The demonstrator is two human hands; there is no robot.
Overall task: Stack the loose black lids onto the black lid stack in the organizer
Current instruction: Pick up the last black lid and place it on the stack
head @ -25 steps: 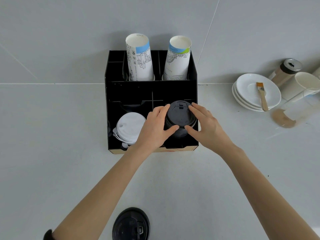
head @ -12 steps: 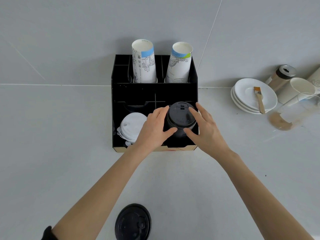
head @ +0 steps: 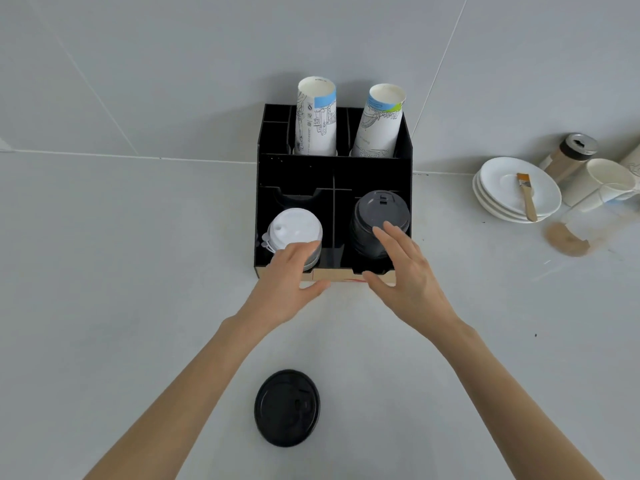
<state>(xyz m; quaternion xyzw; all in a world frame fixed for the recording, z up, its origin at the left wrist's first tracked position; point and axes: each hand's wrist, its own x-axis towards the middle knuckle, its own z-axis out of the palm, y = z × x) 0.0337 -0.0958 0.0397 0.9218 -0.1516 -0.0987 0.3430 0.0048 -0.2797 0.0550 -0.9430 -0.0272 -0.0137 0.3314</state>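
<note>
Pale worktop [head: 138, 306] carries a black organizer [head: 294, 174]; black lid stack [head: 379, 220] fills its front right compartment, both hands [head: 287, 289] [head: 408, 278] spread empty before it, loose black lid [head: 286, 407] nearer

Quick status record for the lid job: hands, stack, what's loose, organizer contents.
left hand: open, empty, in front of white lid stack
right hand: open, empty, fingertips over black lid stack
loose black lid: one, flat on counter, near the person
organizer: two paper cup stacks at rear
</note>
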